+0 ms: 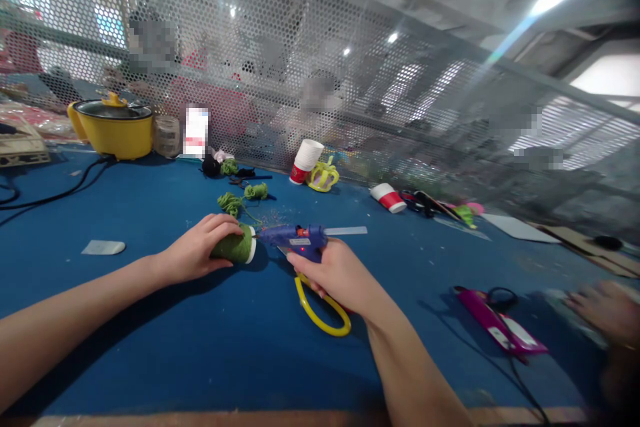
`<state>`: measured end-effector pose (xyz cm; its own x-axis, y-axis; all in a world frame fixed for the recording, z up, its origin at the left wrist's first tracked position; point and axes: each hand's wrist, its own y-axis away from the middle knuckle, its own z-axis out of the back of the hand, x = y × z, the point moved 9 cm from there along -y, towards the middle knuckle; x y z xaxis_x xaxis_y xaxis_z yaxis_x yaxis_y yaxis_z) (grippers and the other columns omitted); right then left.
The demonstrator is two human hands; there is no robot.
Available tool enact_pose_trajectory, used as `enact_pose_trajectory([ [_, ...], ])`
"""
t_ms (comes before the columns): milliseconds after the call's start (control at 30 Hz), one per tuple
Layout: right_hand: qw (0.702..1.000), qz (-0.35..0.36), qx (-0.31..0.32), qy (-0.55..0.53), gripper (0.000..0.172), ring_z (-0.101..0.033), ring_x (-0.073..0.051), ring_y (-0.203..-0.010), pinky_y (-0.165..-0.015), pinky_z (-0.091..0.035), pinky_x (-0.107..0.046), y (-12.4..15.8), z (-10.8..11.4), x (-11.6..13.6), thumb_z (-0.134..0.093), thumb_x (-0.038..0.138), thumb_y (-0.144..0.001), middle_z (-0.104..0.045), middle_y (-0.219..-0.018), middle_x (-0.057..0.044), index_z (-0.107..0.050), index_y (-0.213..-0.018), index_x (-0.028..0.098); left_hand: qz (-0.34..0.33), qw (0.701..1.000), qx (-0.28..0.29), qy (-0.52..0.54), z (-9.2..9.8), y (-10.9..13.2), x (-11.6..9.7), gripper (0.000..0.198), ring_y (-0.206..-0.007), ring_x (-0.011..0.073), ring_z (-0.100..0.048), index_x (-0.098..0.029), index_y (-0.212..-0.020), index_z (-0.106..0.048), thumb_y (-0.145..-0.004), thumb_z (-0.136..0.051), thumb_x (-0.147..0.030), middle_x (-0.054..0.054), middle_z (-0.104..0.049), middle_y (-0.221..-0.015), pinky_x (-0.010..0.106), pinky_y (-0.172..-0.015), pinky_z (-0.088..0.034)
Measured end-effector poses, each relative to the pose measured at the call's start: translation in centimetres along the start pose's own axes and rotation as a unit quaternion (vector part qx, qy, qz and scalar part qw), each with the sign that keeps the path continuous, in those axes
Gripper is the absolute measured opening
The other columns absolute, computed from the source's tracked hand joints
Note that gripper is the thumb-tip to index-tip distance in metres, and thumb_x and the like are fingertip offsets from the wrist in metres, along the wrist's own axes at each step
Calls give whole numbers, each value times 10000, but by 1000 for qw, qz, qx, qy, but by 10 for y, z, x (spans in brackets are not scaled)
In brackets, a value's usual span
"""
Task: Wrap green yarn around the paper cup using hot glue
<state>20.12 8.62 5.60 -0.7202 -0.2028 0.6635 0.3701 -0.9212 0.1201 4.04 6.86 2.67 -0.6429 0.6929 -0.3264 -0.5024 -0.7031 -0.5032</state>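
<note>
My left hand [203,250] is closed around a paper cup [236,247] wrapped in green yarn, which lies on its side with its white rim to the right. In my right hand [345,277] is a blue hot glue gun [295,238], a clear glue stick poking out of its back end. The gun's nozzle meets the cup near its rim, and a small red light shows on its body. Yellow-handled scissors [325,313] lie under my right hand, their blades mostly hidden. Behind the cup sit green yarn bundles [231,203], with a strand trailing toward it.
A yellow electric pot [117,130] and a jar [167,135] stand at the back left. Stacked paper cups [306,160] lean near a yellow woven piece [323,175]. A purple glue gun [500,323] with a cord lies right, near another person's hand [607,310]. Perforated metal mesh backs the table.
</note>
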Motion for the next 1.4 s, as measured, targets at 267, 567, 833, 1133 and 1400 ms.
enact_pose_trajectory([
  [267, 1000, -16, -5, -16, 266, -432, -89, -343, -385, -373, -197, -5, 0, 0, -518, 352, -749, -478, -378, 20, -485, -559, 170, -2, 1000, 5, -4, -2, 1, -1, 399, -1060, 256, -441, -194, -1103, -424, -748, -606, -212, 106, -468, -1162, 422, -890, -416],
  [567, 999, -39, -19, -11, 208, -435, -87, -332, -376, -372, -194, -13, -2, -5, -511, 311, -749, -483, -387, 24, -475, -606, 166, -10, 1000, 7, -11, -3, 1, -4, 399, -1059, 250, -436, -194, -1111, -417, -755, -596, -202, 110, -465, -1178, 421, -894, -409],
  [833, 999, -35, -11, -17, 212, -427, -83, -337, -374, -372, -189, -10, -2, -4, -510, 322, -756, -489, -399, 23, -480, -619, 164, -5, 1000, -3, 1, -2, 0, -3, 396, -1057, 248, -449, -202, -1102, -426, -746, -600, -198, 109, -481, -1162, 424, -890, -410],
  [1133, 1000, -11, -5, 10, 281, -447, -94, -339, -392, -382, -206, -3, 1, -1, -500, 369, -752, -485, -399, 19, -457, -545, 183, 17, 999, -10, 30, 0, -1, 4, 389, -1060, 247, -457, -198, -1087, -431, -743, -610, -228, 109, -490, -1136, 417, -892, -410],
  [1400, 1000, 17, -10, 19, 249, -458, -99, -356, -409, -372, -211, 2, 2, 7, -502, 345, -753, -501, -417, 22, -486, -568, 178, 43, 998, -8, 44, 1, -2, 8, 387, -1042, 238, -473, -194, -1073, -434, -734, -614, -239, 105, -487, -1114, 399, -872, -421],
])
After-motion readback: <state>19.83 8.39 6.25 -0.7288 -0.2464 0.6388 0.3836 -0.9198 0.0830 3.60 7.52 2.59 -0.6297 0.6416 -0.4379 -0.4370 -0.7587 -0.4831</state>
